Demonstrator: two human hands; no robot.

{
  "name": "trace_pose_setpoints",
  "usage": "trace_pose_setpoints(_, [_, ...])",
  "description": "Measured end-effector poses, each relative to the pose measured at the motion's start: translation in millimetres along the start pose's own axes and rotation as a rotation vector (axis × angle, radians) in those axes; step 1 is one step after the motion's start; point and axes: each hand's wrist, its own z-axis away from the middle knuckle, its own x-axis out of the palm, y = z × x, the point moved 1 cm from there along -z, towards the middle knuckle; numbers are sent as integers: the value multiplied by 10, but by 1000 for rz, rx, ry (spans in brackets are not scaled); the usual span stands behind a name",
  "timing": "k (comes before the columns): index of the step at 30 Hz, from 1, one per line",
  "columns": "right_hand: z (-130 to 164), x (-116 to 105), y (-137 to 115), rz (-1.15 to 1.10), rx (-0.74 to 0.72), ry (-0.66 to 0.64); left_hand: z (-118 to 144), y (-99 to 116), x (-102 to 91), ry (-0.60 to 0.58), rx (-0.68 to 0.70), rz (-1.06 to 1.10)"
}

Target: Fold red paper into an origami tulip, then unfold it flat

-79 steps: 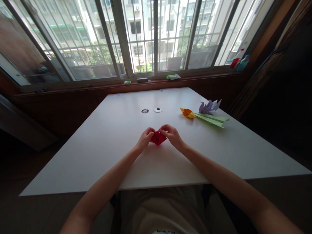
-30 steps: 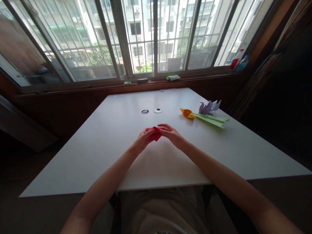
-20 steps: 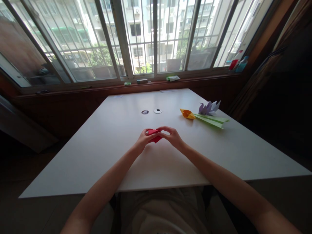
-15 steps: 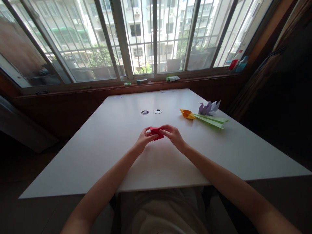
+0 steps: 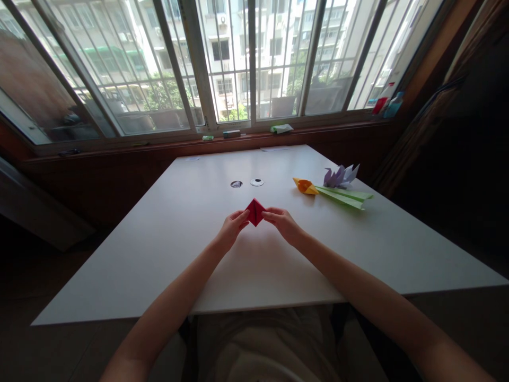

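Observation:
A folded piece of red origami paper (image 5: 255,212) is held up over the white table (image 5: 151,254), its outline a diamond with a dark slit down the middle. My left hand (image 5: 234,225) pinches its left corner between thumb and fingers. On the opposite corner, my right hand (image 5: 280,218) has a similar pinch. The fingertips behind the paper are partly hidden.
To the right lie an orange folded-paper piece (image 5: 305,186), a long green folded paper (image 5: 345,197) and purple paper figures (image 5: 339,176). Two round inserts, one silvery (image 5: 236,184) and one white (image 5: 256,182), sit in the tabletop. Small packets (image 5: 281,128) rest on the windowsill.
The red paper has turned from a slanted, partly covered shape to an upright diamond facing me. Both hands have shifted their grip to its side corners.

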Motion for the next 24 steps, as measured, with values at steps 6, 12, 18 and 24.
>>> trace_pose_setpoints(6, [24, 26, -28, -116, 13, -103, 30, 35, 22, -87, -3, 49])
trace_pose_setpoints(12, [26, 19, -27, -156, 27, -122, 62, 34, 63, -152, -26, 5])
trace_pose_setpoints(18, [47, 22, -67, -113, 27, -187, 92, 71, 76, -165, -22, -15])
trace_pose_setpoints(24, [58, 38, -72, -73, 0, -192, 105, 74, 95, -167, 10, -53])
